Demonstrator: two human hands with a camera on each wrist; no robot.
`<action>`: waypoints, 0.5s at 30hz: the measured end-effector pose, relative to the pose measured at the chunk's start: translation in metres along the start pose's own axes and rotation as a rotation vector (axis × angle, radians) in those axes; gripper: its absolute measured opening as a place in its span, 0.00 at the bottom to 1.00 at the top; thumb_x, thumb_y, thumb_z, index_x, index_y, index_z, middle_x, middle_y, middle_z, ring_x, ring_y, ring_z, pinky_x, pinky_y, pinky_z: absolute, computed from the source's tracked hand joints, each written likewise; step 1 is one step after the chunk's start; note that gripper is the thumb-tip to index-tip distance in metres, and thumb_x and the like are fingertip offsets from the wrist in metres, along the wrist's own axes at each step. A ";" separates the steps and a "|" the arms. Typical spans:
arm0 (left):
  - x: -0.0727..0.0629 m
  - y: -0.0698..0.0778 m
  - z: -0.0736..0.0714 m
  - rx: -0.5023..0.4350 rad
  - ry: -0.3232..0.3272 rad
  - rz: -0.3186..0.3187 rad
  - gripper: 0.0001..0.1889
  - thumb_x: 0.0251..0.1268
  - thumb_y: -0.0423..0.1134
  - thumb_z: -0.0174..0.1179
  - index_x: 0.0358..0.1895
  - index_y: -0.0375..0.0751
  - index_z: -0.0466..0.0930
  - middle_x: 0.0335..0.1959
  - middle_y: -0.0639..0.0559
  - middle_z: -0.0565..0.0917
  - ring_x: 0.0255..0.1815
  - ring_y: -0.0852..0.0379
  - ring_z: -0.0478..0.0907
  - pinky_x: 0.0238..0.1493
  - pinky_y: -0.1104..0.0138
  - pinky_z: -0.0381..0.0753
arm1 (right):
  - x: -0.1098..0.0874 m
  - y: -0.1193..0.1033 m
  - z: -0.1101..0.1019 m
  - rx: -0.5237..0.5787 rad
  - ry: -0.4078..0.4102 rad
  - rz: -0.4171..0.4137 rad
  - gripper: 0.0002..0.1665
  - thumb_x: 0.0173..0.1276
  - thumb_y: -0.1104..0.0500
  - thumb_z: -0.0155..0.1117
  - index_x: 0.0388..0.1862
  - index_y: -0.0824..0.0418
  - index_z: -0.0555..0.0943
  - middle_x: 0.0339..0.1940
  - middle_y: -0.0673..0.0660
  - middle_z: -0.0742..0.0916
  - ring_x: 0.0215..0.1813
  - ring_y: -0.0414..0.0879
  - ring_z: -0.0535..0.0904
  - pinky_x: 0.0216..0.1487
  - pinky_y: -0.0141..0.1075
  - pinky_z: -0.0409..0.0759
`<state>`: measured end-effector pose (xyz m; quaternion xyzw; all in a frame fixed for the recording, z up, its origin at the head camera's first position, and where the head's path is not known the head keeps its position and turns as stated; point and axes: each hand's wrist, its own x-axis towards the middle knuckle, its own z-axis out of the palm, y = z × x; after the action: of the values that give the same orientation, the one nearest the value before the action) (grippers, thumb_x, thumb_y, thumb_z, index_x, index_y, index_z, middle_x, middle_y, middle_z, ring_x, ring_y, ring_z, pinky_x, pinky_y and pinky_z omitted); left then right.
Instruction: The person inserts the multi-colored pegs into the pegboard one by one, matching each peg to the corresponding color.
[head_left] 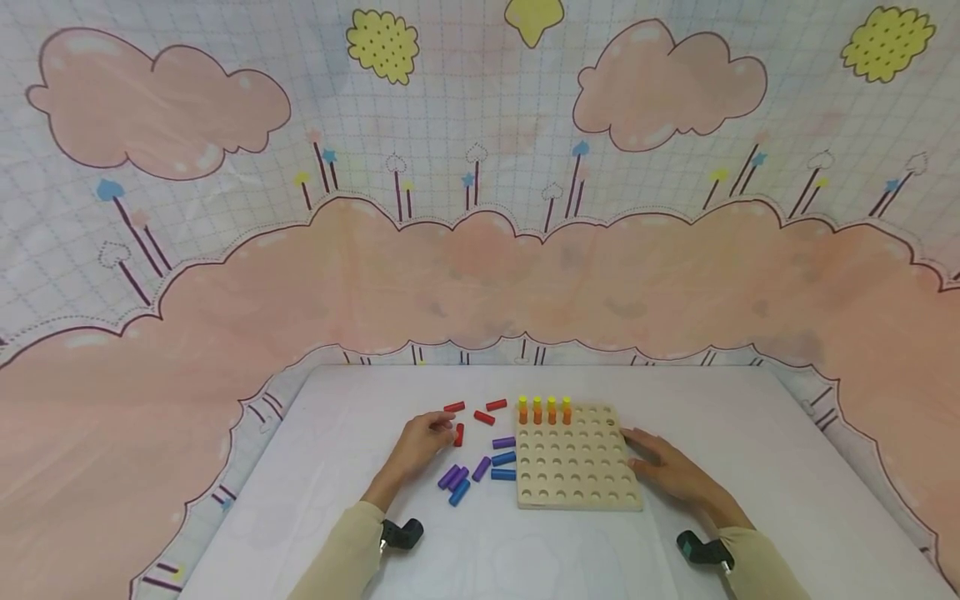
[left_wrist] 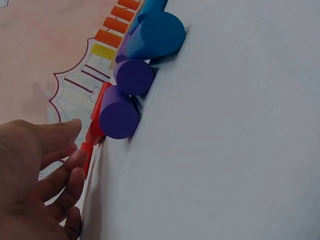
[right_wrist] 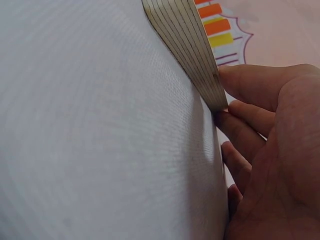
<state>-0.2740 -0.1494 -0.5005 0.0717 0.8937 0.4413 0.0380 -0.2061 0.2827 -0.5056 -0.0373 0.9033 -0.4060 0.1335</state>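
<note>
My left hand [head_left: 426, 439] hovers at the left among the loose pegs, fingertips beside an upright-lying red peg [head_left: 459, 435]. In the left wrist view, a gap shows between its thumb and fingers, with red pegs [left_wrist: 97, 127] just beyond. At the right edge of the wooden pegboard [head_left: 579, 505], my right hand [head_left: 671, 471] rests with its fingers spread. The right wrist view shows its thumb and fingertips against the side of that board [right_wrist: 192, 52]. Orange pegs [head_left: 537, 415] topped with yellow pegs [head_left: 537, 402] stand in a row at the board's back left.
More red pegs [head_left: 497, 405] lie behind the left hand. Several purple pegs [head_left: 482, 468] and blue pegs [head_left: 460, 492] are scattered between that hand and the board. A white cloth covers the table [head_left: 360, 400], and a patterned cloth [head_left: 480, 283] hangs behind.
</note>
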 end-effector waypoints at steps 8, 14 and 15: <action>0.004 -0.002 0.001 0.064 -0.046 0.020 0.18 0.64 0.39 0.65 0.57 0.42 0.81 0.46 0.49 0.84 0.48 0.52 0.77 0.54 0.55 0.78 | 0.000 0.000 0.000 -0.009 0.007 -0.022 0.38 0.72 0.45 0.57 0.77 0.52 0.61 0.79 0.67 0.58 0.79 0.72 0.45 0.71 0.70 0.45; 0.004 -0.004 0.003 0.091 -0.060 0.026 0.17 0.64 0.40 0.65 0.56 0.45 0.81 0.50 0.48 0.84 0.53 0.49 0.77 0.59 0.49 0.76 | 0.001 0.001 0.000 -0.005 0.001 -0.024 0.38 0.72 0.44 0.57 0.77 0.53 0.61 0.79 0.68 0.57 0.78 0.72 0.45 0.71 0.70 0.45; 0.004 -0.004 0.003 0.090 -0.059 0.030 0.17 0.64 0.39 0.65 0.55 0.45 0.81 0.50 0.48 0.84 0.54 0.48 0.77 0.60 0.49 0.76 | 0.001 0.001 0.000 -0.007 -0.001 -0.024 0.38 0.72 0.44 0.57 0.77 0.53 0.61 0.79 0.68 0.57 0.78 0.72 0.45 0.71 0.70 0.46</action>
<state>-0.2774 -0.1486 -0.5053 0.0996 0.9099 0.3990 0.0545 -0.2067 0.2835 -0.5067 -0.0489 0.9042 -0.4043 0.1288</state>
